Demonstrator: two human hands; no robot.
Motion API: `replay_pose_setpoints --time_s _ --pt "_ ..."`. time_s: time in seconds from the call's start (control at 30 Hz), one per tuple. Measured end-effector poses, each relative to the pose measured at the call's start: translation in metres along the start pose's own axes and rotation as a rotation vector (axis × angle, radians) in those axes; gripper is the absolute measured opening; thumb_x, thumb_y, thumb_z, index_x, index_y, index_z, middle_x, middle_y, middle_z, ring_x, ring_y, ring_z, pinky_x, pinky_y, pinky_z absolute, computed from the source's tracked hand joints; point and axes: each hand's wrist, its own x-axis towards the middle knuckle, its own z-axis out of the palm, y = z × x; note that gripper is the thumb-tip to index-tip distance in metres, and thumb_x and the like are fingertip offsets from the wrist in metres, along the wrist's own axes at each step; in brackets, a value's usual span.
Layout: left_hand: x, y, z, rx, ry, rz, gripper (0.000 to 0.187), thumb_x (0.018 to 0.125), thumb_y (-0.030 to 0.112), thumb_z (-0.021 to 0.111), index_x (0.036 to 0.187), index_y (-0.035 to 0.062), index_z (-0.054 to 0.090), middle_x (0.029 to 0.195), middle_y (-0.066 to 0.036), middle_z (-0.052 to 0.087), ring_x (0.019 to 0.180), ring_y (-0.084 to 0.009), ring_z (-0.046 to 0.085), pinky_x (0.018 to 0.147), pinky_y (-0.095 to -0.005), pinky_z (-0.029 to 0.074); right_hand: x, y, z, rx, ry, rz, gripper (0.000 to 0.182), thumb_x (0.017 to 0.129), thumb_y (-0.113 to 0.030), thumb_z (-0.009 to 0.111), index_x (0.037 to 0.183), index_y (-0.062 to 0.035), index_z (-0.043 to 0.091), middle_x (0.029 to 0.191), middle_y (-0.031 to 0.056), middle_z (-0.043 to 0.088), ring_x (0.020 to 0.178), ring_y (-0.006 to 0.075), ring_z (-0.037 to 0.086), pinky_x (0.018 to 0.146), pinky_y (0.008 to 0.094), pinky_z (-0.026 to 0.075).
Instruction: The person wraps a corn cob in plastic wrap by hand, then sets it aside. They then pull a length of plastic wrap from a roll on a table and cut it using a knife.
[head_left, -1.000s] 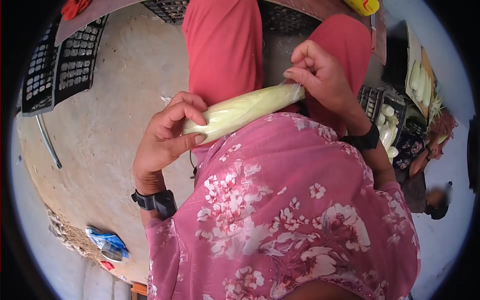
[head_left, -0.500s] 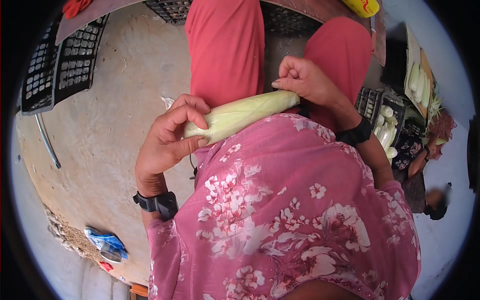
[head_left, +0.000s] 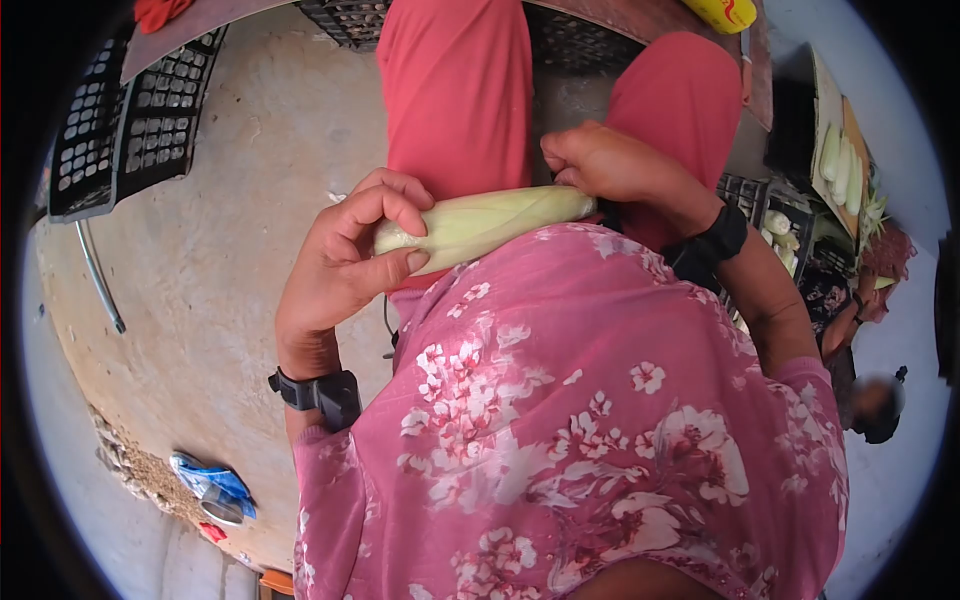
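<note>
A pale green ear of corn in its husk (head_left: 500, 215), shiny as if in clear plastic film, lies across my lap, its right end a little higher. My left hand (head_left: 350, 240) grips its left end, thumb below and fingers curled over the top. At the right end is my right hand (head_left: 610, 165), its fingers curled closed against the tip. What the right fingers pinch, if anything, is hidden.
Black plastic crates stand at the upper left (head_left: 160, 110) and beyond my knees. On the right, more pale corn ears (head_left: 842, 170) lie on a board, beside another person (head_left: 840, 310). A yellow object (head_left: 722, 12) sits at the top right. A blue bag (head_left: 215, 485) lies lower left.
My right hand has rolled over at the corn's right end, its knuckles now turned up and fingers curled in. The corn has shifted slightly; my left hand keeps its hold.
</note>
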Motion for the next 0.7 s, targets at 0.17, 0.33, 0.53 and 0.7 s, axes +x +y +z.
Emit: replay_pose_setpoints --time_s 0.17,0.33,0.53,0.7 --pt "-0.001 -0.001 0.0 -0.037 0.026 -0.023 0.015 0.07 -0.001 0.065 0.082 0.004 0.057 0.099 -0.003 0.051 0.094 -0.0125 0.047 0.084 -0.0231 0.036 -0.011 0.007 -0.015 -0.486 0.231 0.025 0.015 0.081 -0.009 0.045 0.086 -0.0021 0.058 0.082 0.0173 0.061 0.082 0.0339 0.061 0.067 0.0437 0.048" --pt "0.001 -0.003 -0.001 -0.057 0.013 -0.009 0.013 0.072 -0.002 0.062 0.083 0.0031 0.057 0.1 -0.004 0.05 0.095 -0.0133 0.047 0.085 -0.0235 0.036 -0.022 -0.043 -0.049 0.18 0.257 -0.269 0.008 0.077 -0.002 0.059 0.085 -0.0004 0.056 0.075 0.0092 0.055 0.069 0.022 0.057 0.062 0.031 0.046" --pt "0.001 -0.002 -0.002 -0.07 0.012 -0.034 0.01 0.074 -0.002 0.059 0.083 0.0025 0.056 0.1 -0.004 0.05 0.096 -0.013 0.047 0.086 -0.0237 0.036 -0.013 -0.069 -0.022 0.421 0.075 -0.491 0.01 0.074 -0.005 0.061 0.079 0.0002 0.054 0.077 0.0115 0.056 0.069 0.0245 0.058 0.061 0.034 0.044" --pt "0.003 -0.002 -0.002 -0.057 0.006 -0.024 0.009 0.075 -0.002 0.057 0.083 0.0025 0.056 0.099 -0.004 0.05 0.095 -0.0128 0.047 0.085 -0.0237 0.036 -0.009 -0.066 -0.018 0.291 0.117 -0.527 0.009 0.076 -0.006 0.058 0.076 -0.0004 0.051 0.076 0.0132 0.053 0.068 0.0296 0.055 0.062 0.0369 0.043"
